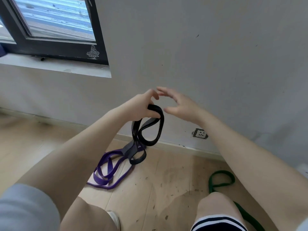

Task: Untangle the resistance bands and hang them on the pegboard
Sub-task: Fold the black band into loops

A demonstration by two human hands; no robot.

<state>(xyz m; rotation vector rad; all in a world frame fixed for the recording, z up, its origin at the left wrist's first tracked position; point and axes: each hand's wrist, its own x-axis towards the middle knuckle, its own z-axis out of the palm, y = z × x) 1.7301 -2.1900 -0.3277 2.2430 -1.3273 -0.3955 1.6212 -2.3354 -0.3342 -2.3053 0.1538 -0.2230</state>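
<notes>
1. Up in front of the pale wall (216, 55), the left hand (141, 107) grips the top of the black resistance band (160, 129), its fingers curled round the strap with the thumb over it.
2. From that grip the black resistance band hangs down in twisted loops: one large loop swings free beside the hand, and narrower loops drop lower to the floor (158, 189) near the skirting.
3. Just beside it, the right hand (180, 104) holds nothing; its fingers are spread and relaxed, their tips close to the left fingertips, though whether they touch cannot be told.
4. Lower down, the purple resistance band (108, 170) lies in several overlapping loops on the floor, close to the foot of the wall; its far end lies against the lowest loop of the black band, and whether the two are still knotted together cannot be told.
5. Well apart from both, the green resistance band (221, 179) lies on the floor toward the right edge, one loop showing and the rest running behind the person's right knee (215, 205).
6. Scuff marks and dark specks dot the light wooden floor between the bands.
7. A wall socket (200, 133) sits low on the wall, just above the skirting, under the right forearm.
8. At the upper left corner a dark-framed window (55, 24) stands above a pale sill (55, 67).
</notes>
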